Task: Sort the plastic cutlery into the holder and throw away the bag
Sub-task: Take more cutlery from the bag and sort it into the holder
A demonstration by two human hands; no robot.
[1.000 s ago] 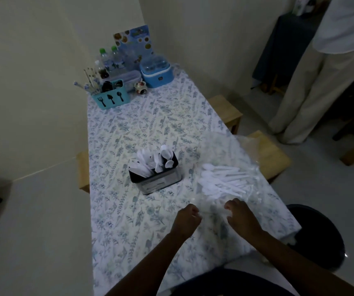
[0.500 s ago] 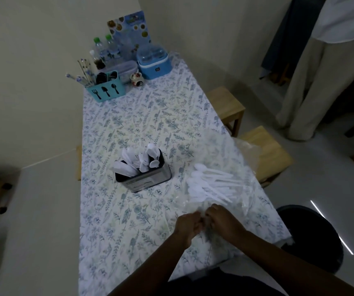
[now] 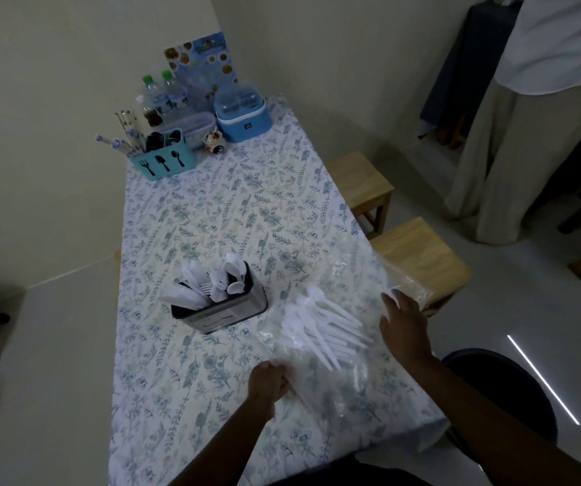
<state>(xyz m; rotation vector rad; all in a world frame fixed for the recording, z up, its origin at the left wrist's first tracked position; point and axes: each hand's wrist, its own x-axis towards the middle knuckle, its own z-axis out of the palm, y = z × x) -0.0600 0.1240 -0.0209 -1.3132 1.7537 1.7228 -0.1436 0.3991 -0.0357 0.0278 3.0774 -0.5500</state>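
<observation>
A clear plastic bag (image 3: 354, 268) lies on the floral tablecloth (image 3: 233, 212), with several white plastic spoons (image 3: 320, 324) inside it. My left hand (image 3: 269, 382) is closed on the bag's near end. My right hand (image 3: 403, 322) hovers at the bag's right side with fingers spread, holding nothing. Left of the bag stands a dark metal cutlery holder (image 3: 222, 310) with white plastic cutlery upright in it.
At the far end stand a teal caddy (image 3: 164, 161), water bottles (image 3: 161, 94), a blue container (image 3: 241, 112) and a menu card (image 3: 199, 63). Two wooden stools (image 3: 419, 257) flank the right edge. A dark bin (image 3: 503, 391) sits near right. A person stands at back right.
My hands met at the bag's near end, then parted. My right hand moved right and away to the bag's side and opened. My left hand kept its grip.
</observation>
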